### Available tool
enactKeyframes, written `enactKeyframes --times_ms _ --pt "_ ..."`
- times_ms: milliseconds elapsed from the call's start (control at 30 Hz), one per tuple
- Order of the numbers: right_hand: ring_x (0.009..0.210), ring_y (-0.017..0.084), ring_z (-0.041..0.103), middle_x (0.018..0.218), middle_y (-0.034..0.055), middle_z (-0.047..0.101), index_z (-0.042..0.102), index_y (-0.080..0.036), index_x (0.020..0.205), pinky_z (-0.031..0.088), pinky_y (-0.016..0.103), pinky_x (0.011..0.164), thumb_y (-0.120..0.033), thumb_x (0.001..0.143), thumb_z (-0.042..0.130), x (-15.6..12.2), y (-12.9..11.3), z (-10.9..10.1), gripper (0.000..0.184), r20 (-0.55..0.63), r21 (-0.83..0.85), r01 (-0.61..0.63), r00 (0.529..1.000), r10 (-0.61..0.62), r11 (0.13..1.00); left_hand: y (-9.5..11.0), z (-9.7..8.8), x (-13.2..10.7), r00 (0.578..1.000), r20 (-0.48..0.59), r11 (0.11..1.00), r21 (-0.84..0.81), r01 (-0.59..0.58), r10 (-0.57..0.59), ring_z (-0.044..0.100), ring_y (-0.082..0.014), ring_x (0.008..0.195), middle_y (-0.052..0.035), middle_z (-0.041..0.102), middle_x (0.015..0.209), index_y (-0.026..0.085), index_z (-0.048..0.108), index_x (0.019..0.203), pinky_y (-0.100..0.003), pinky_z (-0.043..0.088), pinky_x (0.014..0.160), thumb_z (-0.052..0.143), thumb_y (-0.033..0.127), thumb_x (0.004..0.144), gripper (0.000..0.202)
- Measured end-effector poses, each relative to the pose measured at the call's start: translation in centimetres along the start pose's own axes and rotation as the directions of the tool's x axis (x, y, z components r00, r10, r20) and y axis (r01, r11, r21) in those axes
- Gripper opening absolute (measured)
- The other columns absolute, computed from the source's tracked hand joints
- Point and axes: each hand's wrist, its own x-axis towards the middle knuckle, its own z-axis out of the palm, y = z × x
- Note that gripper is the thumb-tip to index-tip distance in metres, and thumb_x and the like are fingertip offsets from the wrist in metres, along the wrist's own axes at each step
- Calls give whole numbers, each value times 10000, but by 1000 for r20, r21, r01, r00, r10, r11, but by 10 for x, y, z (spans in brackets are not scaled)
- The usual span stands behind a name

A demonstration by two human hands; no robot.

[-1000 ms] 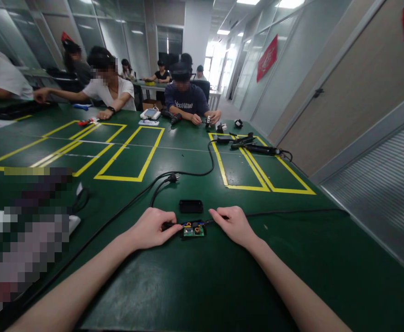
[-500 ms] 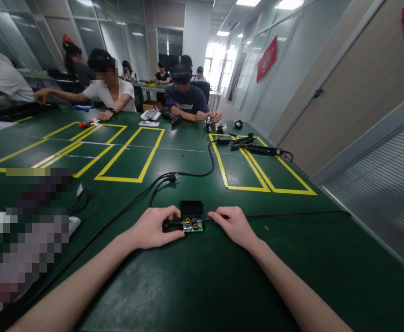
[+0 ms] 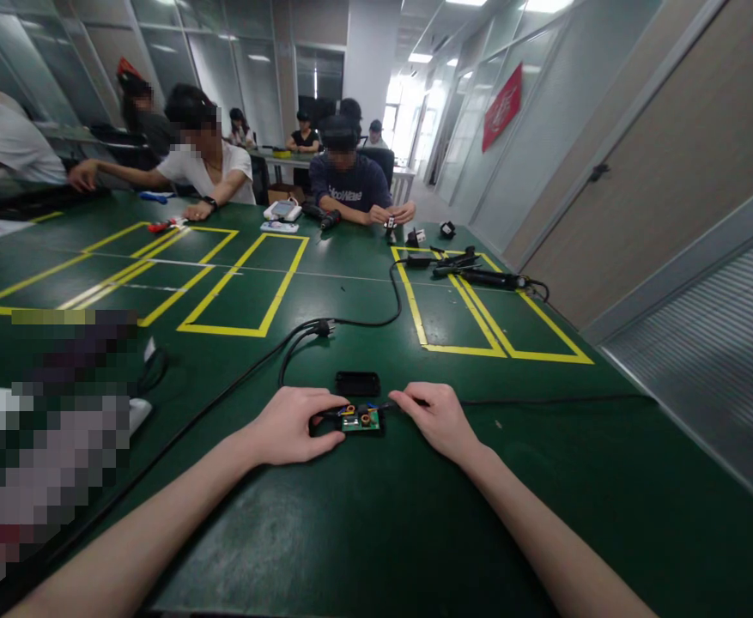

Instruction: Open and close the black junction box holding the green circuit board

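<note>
A green circuit board [image 3: 352, 424] with copper coils and blue and yellow wires lies in a small open black case in front of me. My left hand [image 3: 291, 427] closes around the left end of this case, index finger at the far edge and thumb at the near one. On the other side, my right hand [image 3: 439, 419] pinches the black cable [image 3: 543, 402] close to where it meets the board. The cable runs off to the right across the table. Just beyond the board sits a black plastic cover [image 3: 357, 384], apart from both hands.
A power plug [image 3: 323, 328] on a black cord lies ahead on the green table [image 3: 376, 532]. Yellow tape [image 3: 221, 330] marks rectangles farther off. Black tools [image 3: 492, 279] lie at the right. Across the table, a person in a dark shirt [image 3: 350, 184] handles small parts near a drill [image 3: 328, 218].
My left index finger has moved right onto the far edge of the case. A dark case edge now shows around the board's right end. My right hand keeps its pinch on the cable.
</note>
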Motion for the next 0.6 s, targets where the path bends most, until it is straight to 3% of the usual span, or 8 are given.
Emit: enactKeyframes --times_ms 167,333,600 --pt "494 108 399 511 -24 441 466 -199 536 288 269 525 -610 1036 463 0 -1 1 647 28 15 -30 999 30 999 0 3 1 1000 -11 1000 3 8 -8 706 -172 758 -24 765 990 217 709 1249 -260 513 718 679 374 871 411" --pt "513 121 467 548 -10 541 562 -196 593 321 264 546 -564 1027 502 -2 0 0 572 118 6 -53 992 52 999 -2 4 0 999 -39 1000 -13 24 -24 700 -162 748 -29 764 1014 207 707 1247 -258 519 709 671 353 869 408" --pt "559 121 454 598 -14 487 400 -215 591 298 261 563 -340 996 507 -3 -3 -1 437 183 -98 28 983 -10 995 -3 2 1 994 -104 999 36 -17 21 694 -217 900 -58 732 975 182 719 1166 -310 546 811 686 336 859 345"
